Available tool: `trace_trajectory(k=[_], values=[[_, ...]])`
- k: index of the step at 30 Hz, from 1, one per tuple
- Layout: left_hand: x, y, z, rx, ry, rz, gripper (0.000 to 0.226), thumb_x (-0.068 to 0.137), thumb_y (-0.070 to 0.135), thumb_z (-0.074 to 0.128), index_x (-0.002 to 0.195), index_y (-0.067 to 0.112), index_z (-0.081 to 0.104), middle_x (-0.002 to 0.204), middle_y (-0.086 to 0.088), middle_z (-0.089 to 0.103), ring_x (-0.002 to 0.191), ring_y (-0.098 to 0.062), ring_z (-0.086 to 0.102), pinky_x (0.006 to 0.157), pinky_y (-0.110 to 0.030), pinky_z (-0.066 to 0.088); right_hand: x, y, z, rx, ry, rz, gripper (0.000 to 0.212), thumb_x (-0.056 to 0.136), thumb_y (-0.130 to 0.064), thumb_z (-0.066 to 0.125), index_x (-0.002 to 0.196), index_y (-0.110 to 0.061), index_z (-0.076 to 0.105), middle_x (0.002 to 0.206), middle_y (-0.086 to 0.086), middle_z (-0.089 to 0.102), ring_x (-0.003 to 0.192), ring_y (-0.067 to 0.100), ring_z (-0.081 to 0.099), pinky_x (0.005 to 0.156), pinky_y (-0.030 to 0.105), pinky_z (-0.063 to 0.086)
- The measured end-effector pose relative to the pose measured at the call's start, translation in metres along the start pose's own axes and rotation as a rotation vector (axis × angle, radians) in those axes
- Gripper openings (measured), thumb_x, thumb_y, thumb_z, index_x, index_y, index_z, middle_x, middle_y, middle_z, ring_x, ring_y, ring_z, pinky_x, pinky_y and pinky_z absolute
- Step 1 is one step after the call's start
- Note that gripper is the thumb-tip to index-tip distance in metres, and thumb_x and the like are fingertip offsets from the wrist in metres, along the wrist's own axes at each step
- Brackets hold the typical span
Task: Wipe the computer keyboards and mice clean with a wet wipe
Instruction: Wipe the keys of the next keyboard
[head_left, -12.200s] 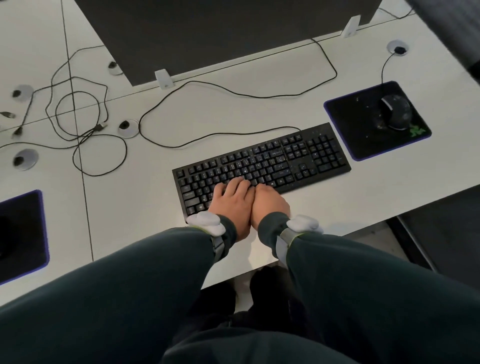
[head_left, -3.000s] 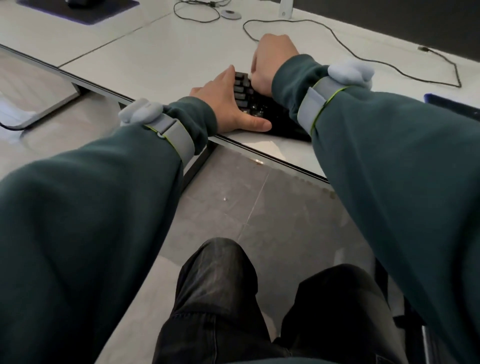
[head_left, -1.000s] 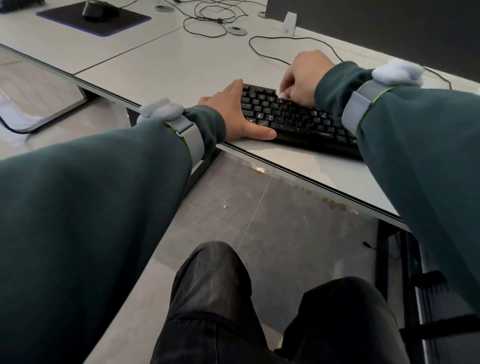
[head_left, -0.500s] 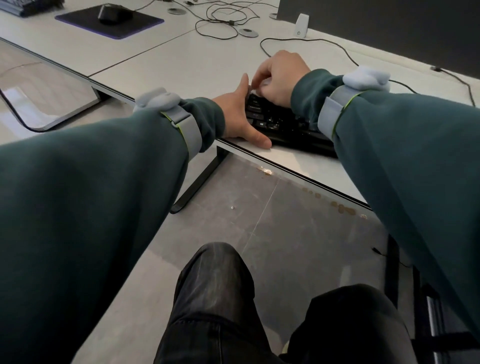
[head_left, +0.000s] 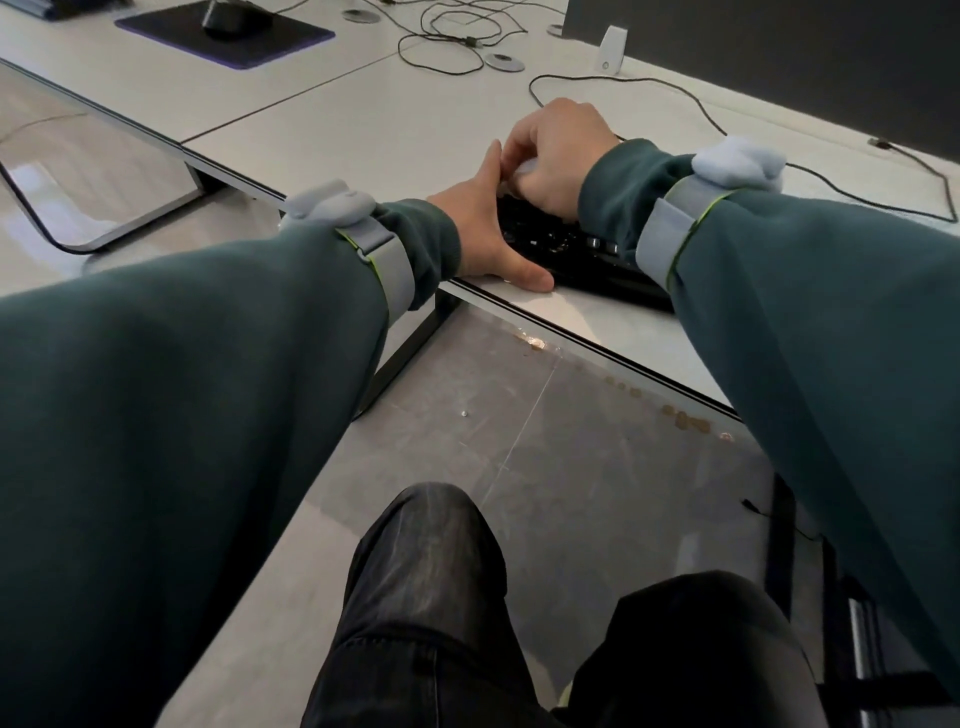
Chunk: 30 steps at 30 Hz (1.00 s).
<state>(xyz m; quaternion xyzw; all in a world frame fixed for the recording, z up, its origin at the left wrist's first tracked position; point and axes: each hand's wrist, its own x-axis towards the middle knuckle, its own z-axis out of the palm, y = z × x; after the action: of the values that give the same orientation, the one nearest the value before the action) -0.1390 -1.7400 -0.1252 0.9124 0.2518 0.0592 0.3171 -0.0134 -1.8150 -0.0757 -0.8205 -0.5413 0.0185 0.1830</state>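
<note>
Two hands meet on the keyboard (head_left: 582, 254) at the front edge of the white tabletop (head_left: 363, 124) — left hand (head_left: 483, 234) flat against its end, right hand (head_left: 556, 156) clenching a wipe (head_left: 524, 169) — grey tiles (head_left: 571, 441) below.

- Even daylight on the pale desk (head_left: 363, 114) beyond the left hand (head_left: 480, 234); shadows faint
- Glossy sheen on the floor (head_left: 93, 171) left of that hand
- Keyboard (head_left: 576, 249) under the right hand (head_left: 558, 156) dark, keys hard to read
- Wet wipe (head_left: 524, 170) gripped there only a pale smear
- Sleeves (head_left: 182, 389) nearest the camera loom large, slightly soft
</note>
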Motion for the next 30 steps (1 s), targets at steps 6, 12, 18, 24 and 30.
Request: trace_trajectory(k=[6, 12, 18, 24, 30], values=[[0.001, 0.003, -0.001, -0.03, -0.008, 0.025, 0.155, 0.057, 0.056, 0.09, 0.156, 0.018, -0.022, 0.16, 0.01, 0.033, 0.137, -0.015, 0.045, 0.115, -0.03, 0.032, 0.0, 0.006, -0.009, 0.005, 0.004, 0.009, 0.009, 0.077, -0.026, 0.078, 0.083, -0.029, 0.07, 0.087, -0.01, 0.069, 0.087, 0.01, 0.065, 0.082, 0.025, 0.052], [-0.001, 0.003, -0.004, -0.043, 0.031, 0.025, 0.146, 0.064, 0.05, 0.089, 0.157, 0.014, -0.018, 0.161, 0.01, 0.03, 0.14, -0.014, 0.042, 0.109, -0.021, 0.03, 0.001, 0.001, 0.001, -0.046, 0.07, 0.001, 0.011, 0.081, -0.023, 0.071, 0.091, -0.025, 0.072, 0.088, -0.007, 0.065, 0.09, 0.014, 0.061, 0.076, 0.024, 0.048], [0.002, 0.002, -0.008, -0.056, 0.022, 0.023, 0.151, 0.06, 0.05, 0.091, 0.156, 0.017, -0.02, 0.159, 0.016, 0.033, 0.134, -0.011, 0.049, 0.114, -0.028, 0.035, 0.007, 0.002, -0.013, -0.097, 0.07, 0.012, 0.01, 0.081, -0.023, 0.073, 0.091, -0.022, 0.074, 0.085, -0.007, 0.065, 0.09, 0.014, 0.062, 0.079, 0.025, 0.05], [0.004, 0.001, -0.006, -0.036, 0.069, 0.014, 0.148, 0.06, 0.046, 0.091, 0.158, 0.018, -0.016, 0.149, 0.006, 0.049, 0.122, -0.016, 0.058, 0.105, -0.029, 0.043, -0.001, -0.01, -0.007, -0.016, -0.055, -0.049, 0.009, 0.077, -0.021, 0.078, 0.083, -0.025, 0.072, 0.084, -0.008, 0.07, 0.082, 0.011, 0.066, 0.075, 0.026, 0.056], [0.003, 0.001, -0.005, -0.05, 0.074, 0.011, 0.143, 0.061, 0.044, 0.091, 0.159, 0.018, -0.009, 0.153, 0.008, 0.044, 0.124, -0.013, 0.056, 0.102, -0.022, 0.039, -0.006, -0.012, -0.007, -0.04, -0.022, -0.029, 0.01, 0.08, -0.021, 0.072, 0.084, -0.029, 0.069, 0.077, -0.013, 0.062, 0.08, 0.01, 0.06, 0.07, 0.022, 0.046]])
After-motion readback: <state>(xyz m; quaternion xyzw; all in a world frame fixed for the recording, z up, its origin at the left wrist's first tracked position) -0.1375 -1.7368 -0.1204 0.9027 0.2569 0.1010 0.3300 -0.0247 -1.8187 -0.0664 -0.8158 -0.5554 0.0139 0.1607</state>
